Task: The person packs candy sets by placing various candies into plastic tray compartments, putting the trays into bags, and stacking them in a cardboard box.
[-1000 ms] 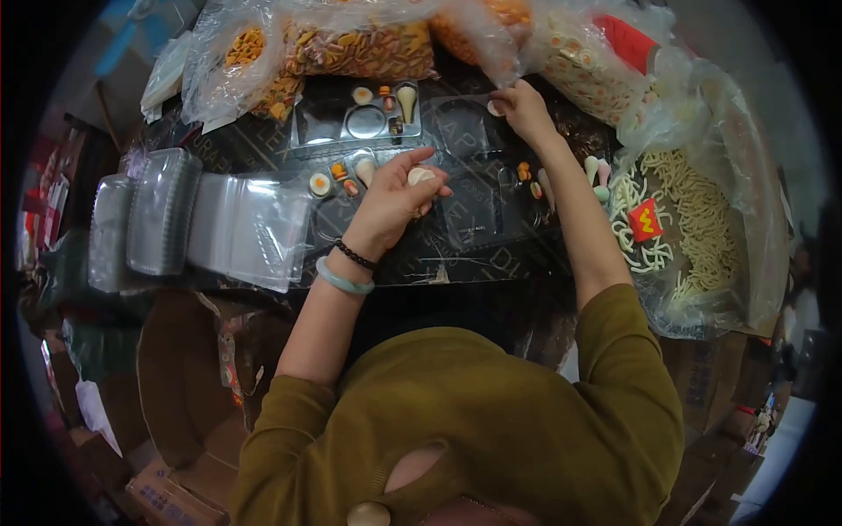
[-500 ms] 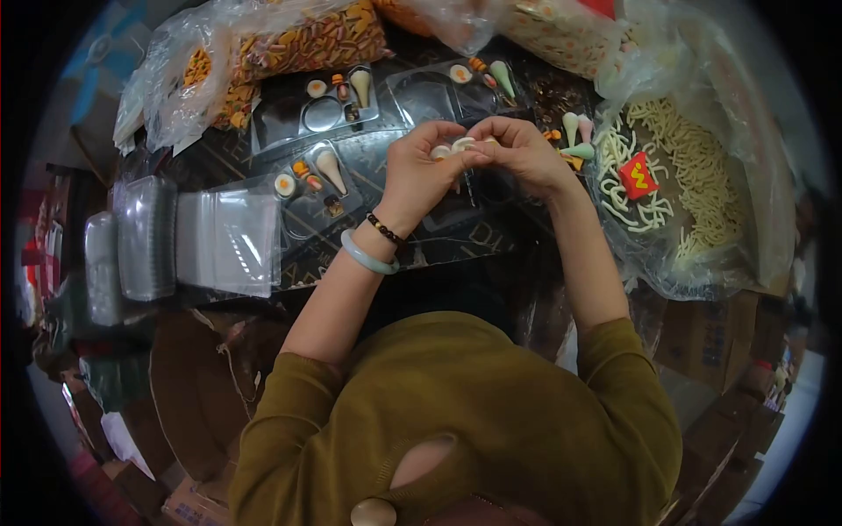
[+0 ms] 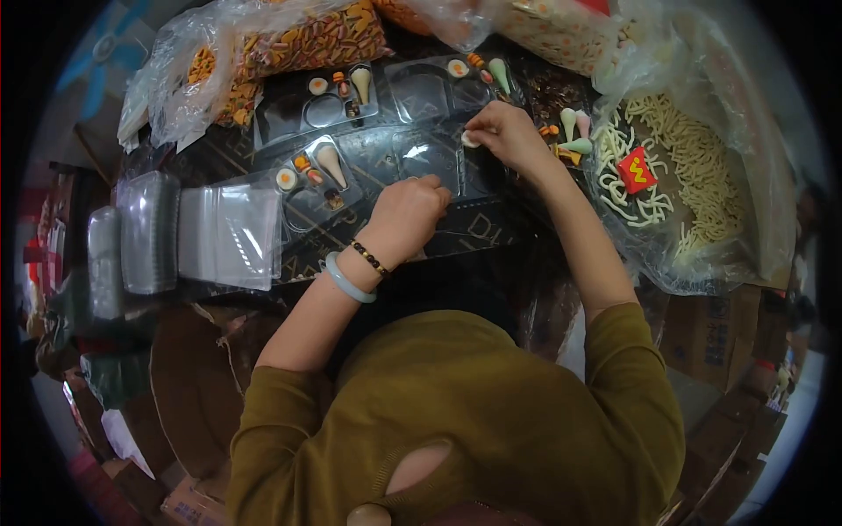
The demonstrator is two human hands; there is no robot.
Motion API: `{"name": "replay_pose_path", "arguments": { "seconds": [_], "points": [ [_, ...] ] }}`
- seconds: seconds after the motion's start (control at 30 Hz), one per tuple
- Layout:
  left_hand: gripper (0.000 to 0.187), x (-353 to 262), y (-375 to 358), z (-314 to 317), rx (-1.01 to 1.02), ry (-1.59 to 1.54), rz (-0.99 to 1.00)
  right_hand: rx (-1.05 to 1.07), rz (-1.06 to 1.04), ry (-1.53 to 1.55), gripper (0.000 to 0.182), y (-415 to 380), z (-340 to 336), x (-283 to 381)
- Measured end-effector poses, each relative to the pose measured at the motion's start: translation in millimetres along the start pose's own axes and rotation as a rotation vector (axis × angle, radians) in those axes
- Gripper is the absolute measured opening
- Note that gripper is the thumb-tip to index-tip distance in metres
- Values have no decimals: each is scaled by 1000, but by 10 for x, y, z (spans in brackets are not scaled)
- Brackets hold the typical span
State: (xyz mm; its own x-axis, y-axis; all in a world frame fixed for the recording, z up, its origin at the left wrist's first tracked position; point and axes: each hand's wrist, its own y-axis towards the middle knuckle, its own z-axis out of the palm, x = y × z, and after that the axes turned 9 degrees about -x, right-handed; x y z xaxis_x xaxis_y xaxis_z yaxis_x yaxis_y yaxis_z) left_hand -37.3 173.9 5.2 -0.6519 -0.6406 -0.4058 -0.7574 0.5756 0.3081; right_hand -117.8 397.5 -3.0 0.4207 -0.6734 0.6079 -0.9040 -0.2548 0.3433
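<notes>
My right hand [image 3: 510, 138] pinches a small white round piece [image 3: 470, 138] at the right edge of a clear plastic tray [image 3: 402, 147]. The piece resembles the toy egg slices nearby. Lower and to the left, my left hand [image 3: 409, 213] is closed over the table, its fingers curled, hiding whatever they may hold. Left of it lies a filled clear tray with a toy egg slice [image 3: 286, 179], small orange pieces and a cream cone-shaped piece [image 3: 331, 167]. Two more trays with similar pieces lie behind, one holding a green cone-shaped piece [image 3: 500, 75].
Stacked clear trays [image 3: 149, 232] and clear plastic sheets [image 3: 226, 238] lie at the left. Bags of small orange pieces [image 3: 311, 39] stand at the back. On the right, an open bag holds pale noodle-like strands [image 3: 693, 167] and a red packet [image 3: 638, 170]. Loose cone-shaped pieces [image 3: 570, 124] lie beside it.
My hands, together before, are now apart. The left has moved down and left and closed; the right has stayed near the tray's right edge with one white round piece.
</notes>
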Motion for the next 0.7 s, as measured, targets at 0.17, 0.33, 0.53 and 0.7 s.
{"name": "replay_pose_path", "arguments": {
  "seconds": [0.17,0.33,0.53,0.7],
  "points": [
    [13,120,-12,-39,-70,6,-22,-74,20,-312,12,-46,72,241],
    [11,123,-21,-29,-85,-11,-38,-163,213,-260,15,4,73,286],
    [11,138,-23,-20,-109,-35,-54,-71,233,-147,16,-25,-129,360],
    [11,158,13,-39,-65,-51,-68,35,132,-432,17,-45,15,332]
  ]
}}
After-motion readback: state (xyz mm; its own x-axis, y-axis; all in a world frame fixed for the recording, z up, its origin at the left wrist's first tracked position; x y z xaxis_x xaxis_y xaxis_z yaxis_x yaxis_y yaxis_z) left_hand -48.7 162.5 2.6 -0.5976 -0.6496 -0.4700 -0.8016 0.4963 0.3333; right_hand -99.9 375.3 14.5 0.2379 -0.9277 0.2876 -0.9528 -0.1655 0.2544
